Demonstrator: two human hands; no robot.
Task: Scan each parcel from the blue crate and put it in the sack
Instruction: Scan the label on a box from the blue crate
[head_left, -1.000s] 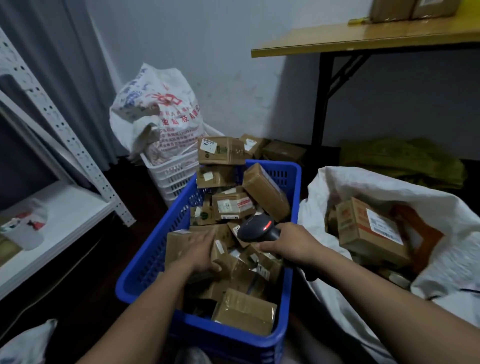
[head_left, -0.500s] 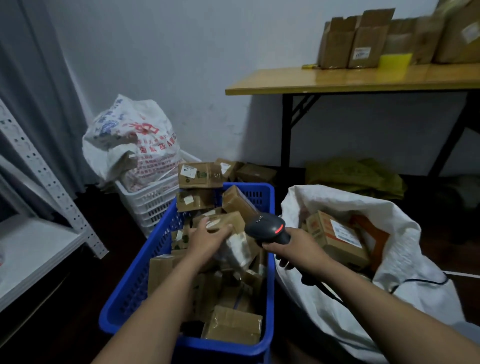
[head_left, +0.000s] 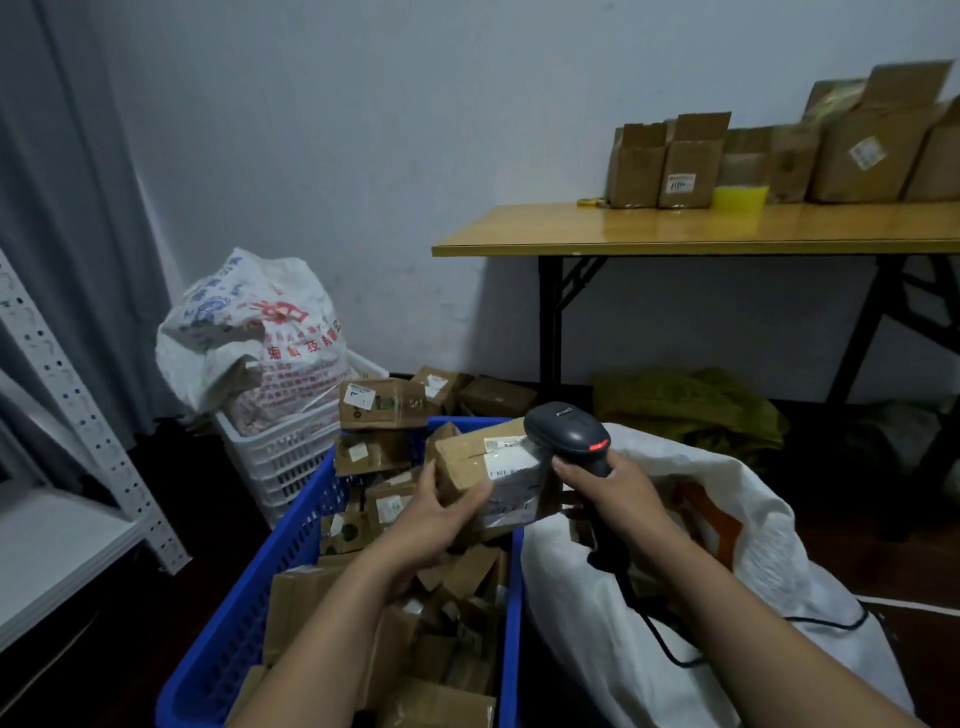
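Left hand (head_left: 441, 512) grips parcel (head_left: 493, 467) above blue crate (head_left: 249, 613); right hand (head_left: 618, 488) grips scanner (head_left: 569, 434) at its 3 o'clock, sack (head_left: 779, 545) beneath.

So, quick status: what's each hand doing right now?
Left hand holds parcel above blue crate. Right hand grips scanner, aimed at its label. Sack open alongside.

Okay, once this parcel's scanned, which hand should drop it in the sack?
Left, probably: the left hand grips the parcel, close beside the sack; the right hand is occupied holding the scanner.
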